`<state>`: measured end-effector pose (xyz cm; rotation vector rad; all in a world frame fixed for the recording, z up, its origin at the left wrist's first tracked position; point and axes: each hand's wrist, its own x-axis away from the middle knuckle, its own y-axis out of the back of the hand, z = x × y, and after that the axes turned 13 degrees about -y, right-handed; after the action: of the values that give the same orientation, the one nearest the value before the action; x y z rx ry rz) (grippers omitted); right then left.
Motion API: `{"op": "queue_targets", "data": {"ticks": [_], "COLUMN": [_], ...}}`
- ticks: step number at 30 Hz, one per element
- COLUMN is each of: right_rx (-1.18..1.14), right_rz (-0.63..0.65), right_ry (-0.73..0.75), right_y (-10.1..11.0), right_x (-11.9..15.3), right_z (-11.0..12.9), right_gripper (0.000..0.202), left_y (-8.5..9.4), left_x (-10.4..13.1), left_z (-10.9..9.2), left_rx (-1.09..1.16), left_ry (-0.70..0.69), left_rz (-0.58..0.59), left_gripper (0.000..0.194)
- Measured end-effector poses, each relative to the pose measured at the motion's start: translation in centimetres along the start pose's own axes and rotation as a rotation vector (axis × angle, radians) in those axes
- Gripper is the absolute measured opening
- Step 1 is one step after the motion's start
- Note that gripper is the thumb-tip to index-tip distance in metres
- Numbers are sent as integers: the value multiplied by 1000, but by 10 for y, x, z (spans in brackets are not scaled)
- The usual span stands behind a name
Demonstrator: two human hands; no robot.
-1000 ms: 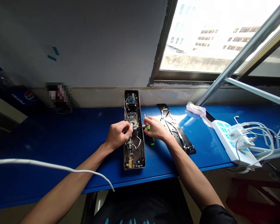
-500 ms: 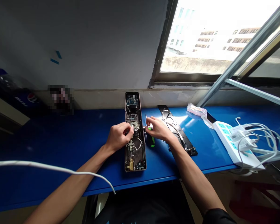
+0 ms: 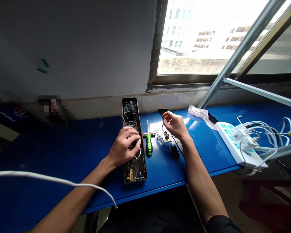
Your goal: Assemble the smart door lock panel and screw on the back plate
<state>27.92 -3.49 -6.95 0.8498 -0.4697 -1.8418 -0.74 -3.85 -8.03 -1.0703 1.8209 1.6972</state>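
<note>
A long narrow housing [image 3: 143, 168], open at the top, lies lengthwise on the blue table with circuit boards, wires and a brass-coloured cylinder [image 3: 131, 175] inside. My left hand [image 3: 126, 142] rests over its middle, fingers bent and closed near a white wire [image 3: 138, 154]. What its fingertips hold is hidden. To the right, my right hand [image 3: 176, 124] hovers over a black plate [image 3: 163, 111], its thumb and forefinger pinched together; anything between them is too small to name. A screwdriver [image 3: 149, 145] with a green and black handle lies between the hands, untouched.
Small screws [image 3: 158, 137], a square plate with a round dark part [image 3: 167, 136] and a black block [image 3: 175, 151] lie right of the screwdriver. A white power strip [image 3: 229, 142] with tangled cables stands farther right. A white cable [image 3: 63, 182] crosses the lower left.
My right hand has moved right and away from the screwdriver, which now shows whole on the table. My left hand stays over the housing, its fingers shifted slightly. The view has swung a little right.
</note>
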Motion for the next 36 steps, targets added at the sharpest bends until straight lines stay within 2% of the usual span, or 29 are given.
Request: {"op": "queue_targets", "data": {"ticks": [7, 10, 14, 17, 20, 24, 27, 30, 33, 36], "right_rx": [59, 120, 179, 179, 128, -11, -131, -217, -262, -296], "right_rz": [363, 439, 471, 454, 424, 309, 210, 130, 37, -31], "right_ry": [85, 112, 90, 26, -49, -146, -206, -245, -264, -253], "right_y": [-5, -19, -40, -50, -50, -37, -26, -21, -21, -20], "right_x": [11, 17, 22, 23, 23, 15, 9, 5, 5, 6], "right_z": [22, 30, 33, 33, 34, 32, 26, 20, 18, 20], "right_gripper": [8, 19, 32, 36, 36, 25, 15, 20, 27, 31], "left_y": [-4, -6, -7, -6, -4, -5, -10, -12, -9, -1], "left_x": [4, 6, 8, 8, 5, -5, -13, -17, -17, -13], "left_z": [0, 0, -2, 3, 20, 57, 82, 95, 96, 87], "left_rx": [20, 51, 18, -119, -141, -3, 12, 29, 47, 68], "left_ry": [51, 69, 104, 243, 407, 531, 550, 539, 526, 517], "left_rz": [15, 13, -39, -139, -242, -218, -214, -175, -118, -77], "left_gripper": [11, 11, 13, 23, 31, 46, 54, 53, 52, 59]}}
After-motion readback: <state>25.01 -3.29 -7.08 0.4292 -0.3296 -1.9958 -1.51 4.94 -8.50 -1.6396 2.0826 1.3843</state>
